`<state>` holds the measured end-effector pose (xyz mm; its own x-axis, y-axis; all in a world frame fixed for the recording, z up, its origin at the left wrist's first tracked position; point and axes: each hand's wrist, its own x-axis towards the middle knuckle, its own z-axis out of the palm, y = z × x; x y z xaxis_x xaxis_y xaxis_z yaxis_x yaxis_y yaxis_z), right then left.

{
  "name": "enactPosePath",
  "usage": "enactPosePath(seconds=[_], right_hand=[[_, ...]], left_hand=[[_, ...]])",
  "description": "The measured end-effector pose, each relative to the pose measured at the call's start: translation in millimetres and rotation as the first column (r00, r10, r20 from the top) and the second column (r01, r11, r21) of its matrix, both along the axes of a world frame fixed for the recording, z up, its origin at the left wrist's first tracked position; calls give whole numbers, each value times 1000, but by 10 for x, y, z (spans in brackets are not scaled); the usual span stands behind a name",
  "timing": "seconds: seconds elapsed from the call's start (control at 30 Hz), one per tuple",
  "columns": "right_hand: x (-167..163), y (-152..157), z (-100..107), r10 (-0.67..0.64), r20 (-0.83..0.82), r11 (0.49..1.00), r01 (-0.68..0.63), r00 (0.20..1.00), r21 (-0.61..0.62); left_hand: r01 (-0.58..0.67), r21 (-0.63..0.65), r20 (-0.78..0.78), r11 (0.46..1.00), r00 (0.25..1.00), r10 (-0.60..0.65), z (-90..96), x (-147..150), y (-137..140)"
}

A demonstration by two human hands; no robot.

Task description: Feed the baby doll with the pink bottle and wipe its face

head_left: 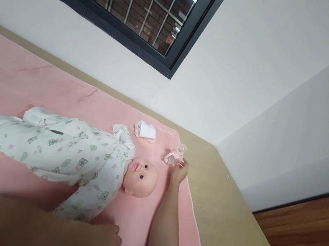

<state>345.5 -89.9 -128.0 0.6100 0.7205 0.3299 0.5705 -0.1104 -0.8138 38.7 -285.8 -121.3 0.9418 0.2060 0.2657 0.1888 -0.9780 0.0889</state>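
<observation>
A baby doll (140, 177) in a white printed sleepsuit (82, 155) lies on its back on the pink mat (47, 81), head toward the right. Beyond its head, my right hand (180, 171) is closed on the handle side of a small clear baby bottle (174, 155) with a pink collar, which leans over the mat. My left hand (106, 243) is low in front, beside the doll's near sleeve. Its fingers are curled in, with nothing visible in them; the fingertips are hidden.
A small white packet (145, 130) lies on the mat by the doll's far sleeve. The mat covers part of a tan board (217, 200) with an edge at the right. White wall (209, 84) and a dark-framed barred window (171, 63) rise behind. Wooden panelling (306, 237) stands at the right.
</observation>
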Motion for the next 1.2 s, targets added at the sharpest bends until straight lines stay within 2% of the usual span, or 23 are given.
enactPosePath(seconds=[0.1,0.2,0.3,0.6,0.7,1.0,1.2], right_hand=[[0,7,-14,-18,94,994,28,995,-103],[-25,19,-3,-7,179,987,35,984,-156],[-38,5,17,-21,239,981,66,971,-180],[-23,22,-21,-20,262,965,87,965,-247],[-18,38,-35,4,281,962,73,960,-262],[-7,14,-24,-3,263,981,54,965,-187],[-37,13,-16,34,266,972,29,963,-232]], left_hand=[[150,-40,-4,988,989,-150,98,8,4],[164,-82,-12,983,986,-165,175,8,10],[183,-61,-29,981,982,-185,205,11,11],[149,-93,-47,984,987,-154,219,45,0],[159,-59,-59,986,985,-162,220,48,-4],[151,-41,-88,988,984,-154,223,51,-5],[144,-77,-91,987,984,-151,272,37,-6]])
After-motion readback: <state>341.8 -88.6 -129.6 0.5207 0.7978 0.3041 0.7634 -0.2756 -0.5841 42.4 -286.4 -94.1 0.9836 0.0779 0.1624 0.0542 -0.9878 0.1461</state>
